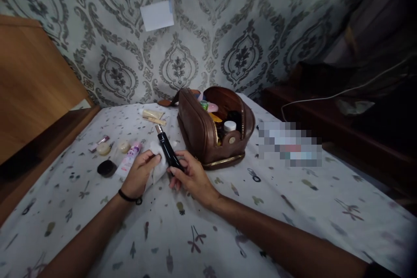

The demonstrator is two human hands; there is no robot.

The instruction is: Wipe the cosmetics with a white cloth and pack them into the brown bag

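Note:
My right hand (pixel 192 178) is closed around the lower part of a glossy black bottle (pixel 168 150) with a silver top, which tilts up and to the left. Pinched in my left hand (pixel 140 173) is a white cloth or tissue (pixel 158 166), right beside the bottle. Just beyond my right hand stands an open brown leather bag (pixel 198 132), holding a white-capped jar (pixel 230 126) and other small items. A white and pink tube (pixel 130 159) lies left of my left hand, near a round black container (pixel 106 168).
Small cream-coloured jars (pixel 103 149) and a beige tube (pixel 153 114) lie on the patterned white sheet (pixel 195 243). A wooden cabinet (pixel 39 87) borders the left side. A pixelated item (pixel 289 144) lies right of the bag, and a patterned wall (pixel 202 43) rises behind.

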